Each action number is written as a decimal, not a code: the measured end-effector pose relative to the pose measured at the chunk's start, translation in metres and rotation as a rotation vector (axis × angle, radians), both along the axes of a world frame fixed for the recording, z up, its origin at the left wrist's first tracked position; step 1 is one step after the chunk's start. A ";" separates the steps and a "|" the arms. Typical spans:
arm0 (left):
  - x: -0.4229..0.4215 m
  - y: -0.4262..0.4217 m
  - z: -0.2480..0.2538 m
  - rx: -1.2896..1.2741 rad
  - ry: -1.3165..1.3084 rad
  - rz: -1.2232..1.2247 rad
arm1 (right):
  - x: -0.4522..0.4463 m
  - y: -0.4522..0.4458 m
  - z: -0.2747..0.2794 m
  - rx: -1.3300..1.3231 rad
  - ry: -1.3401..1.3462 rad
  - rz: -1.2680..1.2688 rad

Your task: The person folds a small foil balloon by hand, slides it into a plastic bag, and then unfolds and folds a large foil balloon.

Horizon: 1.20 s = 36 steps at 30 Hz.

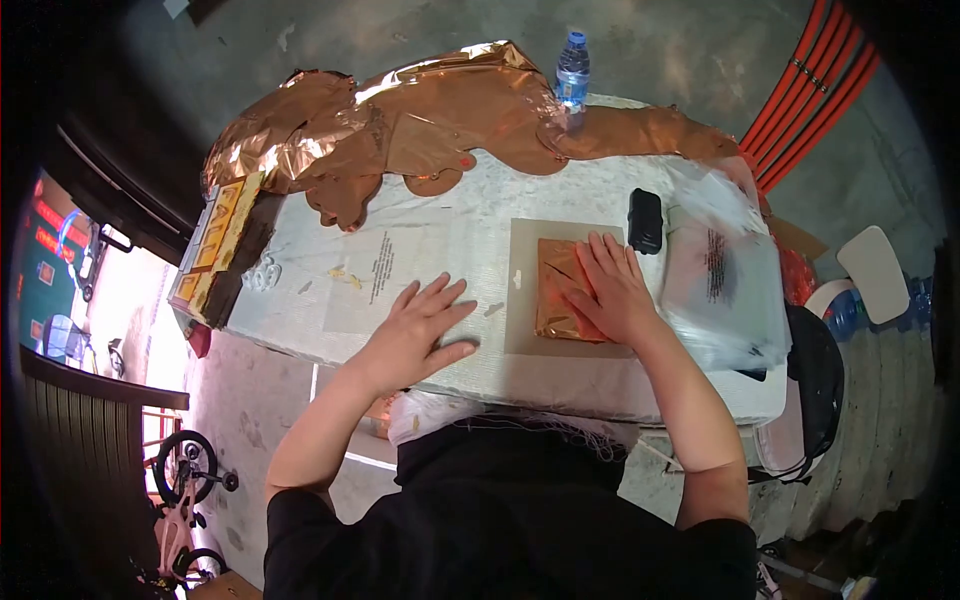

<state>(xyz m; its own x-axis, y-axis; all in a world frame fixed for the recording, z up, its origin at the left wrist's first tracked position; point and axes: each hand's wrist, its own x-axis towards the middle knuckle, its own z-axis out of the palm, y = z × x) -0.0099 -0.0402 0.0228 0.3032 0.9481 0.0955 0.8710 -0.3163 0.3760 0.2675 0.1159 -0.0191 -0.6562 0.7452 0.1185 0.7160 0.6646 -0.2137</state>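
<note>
Flat on a folded copper-coloured foil piece (560, 300) lies my right hand (612, 292), its fingers stretched out and pointing up and left. Under the foil is a translucent plastic bag (522, 240) with a small hang hole at its left side. My left hand (418, 332) rests on the white-covered table (470, 220), fingers spread, holding nothing. Just above and left of it, another clear bag with printed text (380, 268) lies flat. A black phone-like object (645, 221) sits close to the right hand's fingertips, to the upper right.
Large copper foil shapes (440, 110) cover the far edge, with a water bottle (572, 75) among them. A stack of clear bags (720, 280) lies at the right. At the left edge stands a yellow box (218, 240) beside white rings (262, 274).
</note>
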 end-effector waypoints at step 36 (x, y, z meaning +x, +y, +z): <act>0.034 0.056 0.009 -0.605 -1.039 0.328 | 0.001 0.001 -0.007 0.099 0.021 0.028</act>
